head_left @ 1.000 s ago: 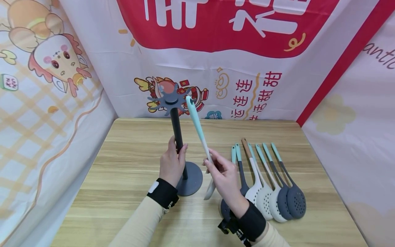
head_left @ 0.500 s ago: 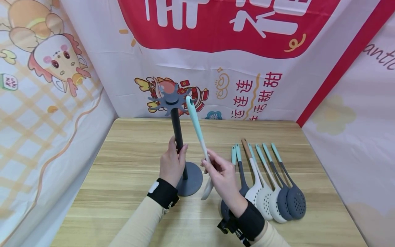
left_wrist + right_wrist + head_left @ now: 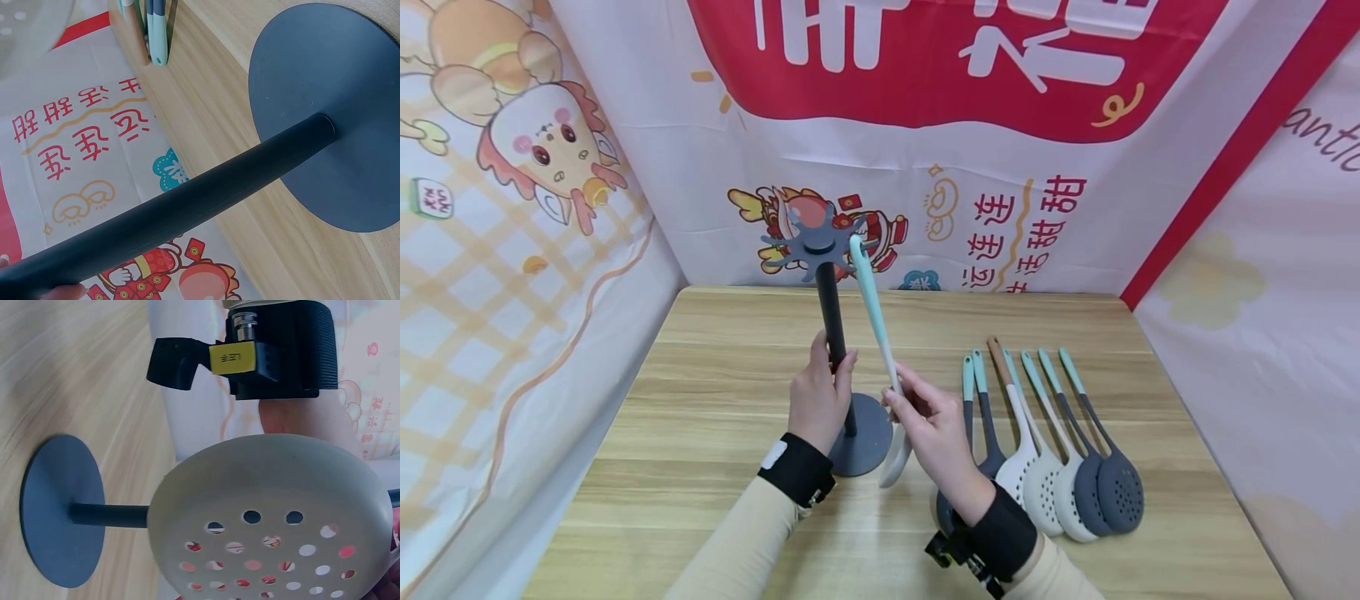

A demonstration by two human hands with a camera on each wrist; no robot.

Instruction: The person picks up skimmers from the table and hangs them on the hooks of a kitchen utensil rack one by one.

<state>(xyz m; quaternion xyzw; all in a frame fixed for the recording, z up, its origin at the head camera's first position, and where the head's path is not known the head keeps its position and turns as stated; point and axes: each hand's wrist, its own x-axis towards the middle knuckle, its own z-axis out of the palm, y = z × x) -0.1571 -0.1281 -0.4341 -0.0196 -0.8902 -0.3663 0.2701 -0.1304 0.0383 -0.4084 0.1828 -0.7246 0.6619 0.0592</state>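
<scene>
My left hand (image 3: 822, 392) grips the black post of a utensil stand (image 3: 831, 312) around its middle. The stand has a round dark base and a top with several hook arms. My right hand (image 3: 934, 421) pinches the pale grey neck of a skimmer (image 3: 871, 304) with a teal handle, held upright and tilted just right of the post. Its handle end is beside the hook arms; I cannot tell whether it touches them. In the right wrist view the perforated skimmer head (image 3: 269, 469) covers part of the post and my right hand.
Several more utensils lie in a row on the table's right side, among them a dark skimmer (image 3: 1122, 492) and a white one with a brown handle (image 3: 1003, 367). The wooden table (image 3: 715, 375) meets a printed cloth (image 3: 1045, 108) at the back.
My right hand has moved slightly left, bringing the skimmer's head closer to the stand's base. The handle end stays beside the hook arms. My left hand and the stand have not moved.
</scene>
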